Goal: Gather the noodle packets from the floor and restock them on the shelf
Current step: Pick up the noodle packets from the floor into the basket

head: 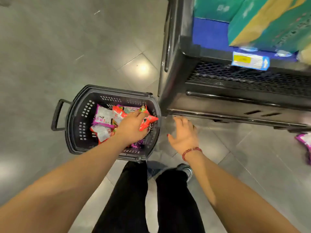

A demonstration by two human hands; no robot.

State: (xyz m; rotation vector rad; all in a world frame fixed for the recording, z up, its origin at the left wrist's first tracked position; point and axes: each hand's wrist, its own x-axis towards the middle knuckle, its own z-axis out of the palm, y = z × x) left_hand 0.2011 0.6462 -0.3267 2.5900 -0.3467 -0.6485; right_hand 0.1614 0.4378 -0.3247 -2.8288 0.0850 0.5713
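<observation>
Head view, left hand [132, 126] gripping red packet [149, 121], right hand [185, 137] spread

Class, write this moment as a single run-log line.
left hand: grips red packet inside basket | right hand: open, empty | purple packet: on floor near shelf

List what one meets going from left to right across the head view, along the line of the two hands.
basket handle → purple packet in the basket → left hand → red packet that it grips → right hand, fingers spread → purple packet on the floor
</observation>
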